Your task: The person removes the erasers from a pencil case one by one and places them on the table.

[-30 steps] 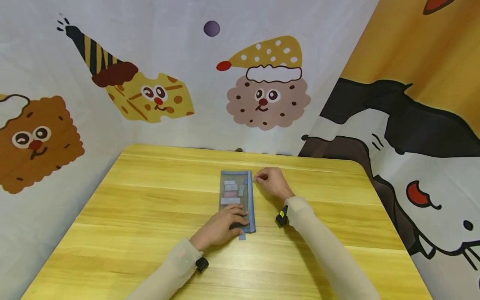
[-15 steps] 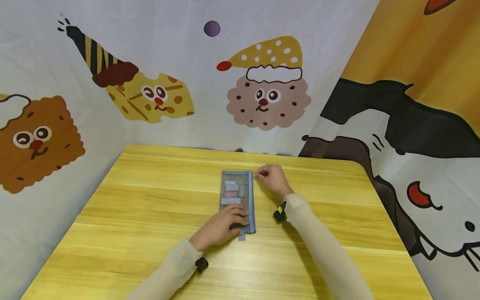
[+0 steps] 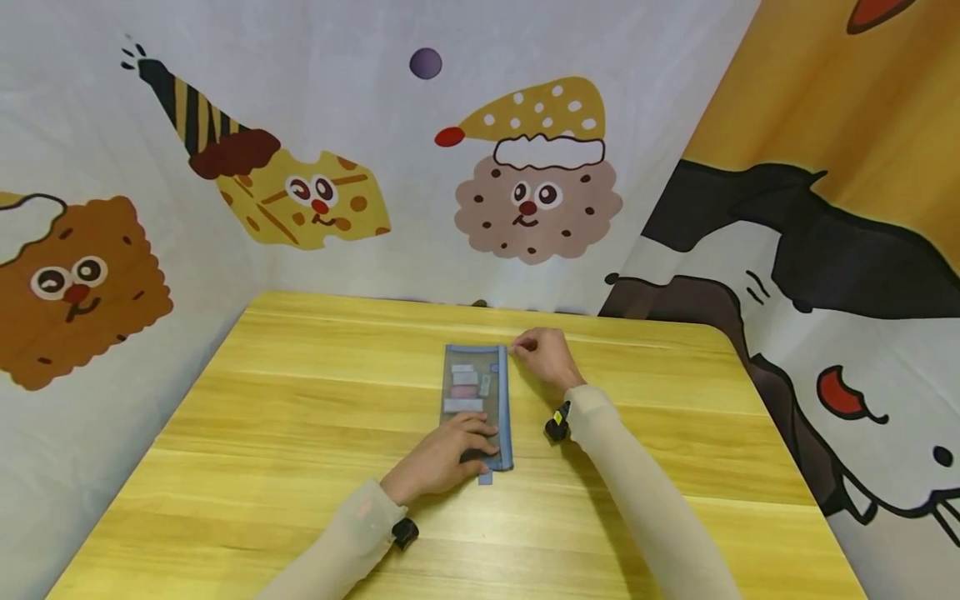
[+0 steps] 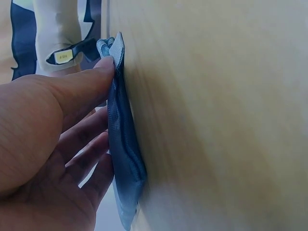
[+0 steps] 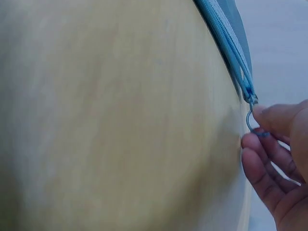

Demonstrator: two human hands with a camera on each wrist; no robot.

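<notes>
A flat blue zippered pouch [image 3: 448, 379] with a see-through front lies on the table, its zipper edge on the right. Pale and pink printed blocks [image 3: 464, 391] show on its face. My left hand [image 3: 438, 454] rests on the near part of the pouch, its fingers spread over the surface. In the left wrist view the thumb touches the pouch's edge [image 4: 122, 125]. At the far right corner, my right hand [image 3: 546, 357] pinches the looped zipper pull [image 5: 250, 120] between thumb and fingers. The zipper [image 5: 231, 41] runs up from there; its slider sits at the far end.
A small blue tab [image 3: 485, 478] sticks out at the pouch's near end. The wooden table [image 3: 300, 375] extends around both hands. Behind it hangs a curtain [image 3: 420, 275] with printed cartoon figures. A dark camera [image 3: 557, 423] is strapped to the right wrist.
The right hand and wrist have shifted very slightly up and left. The left hand stays on the pouch. The whole head view has dropped a few pixels.
</notes>
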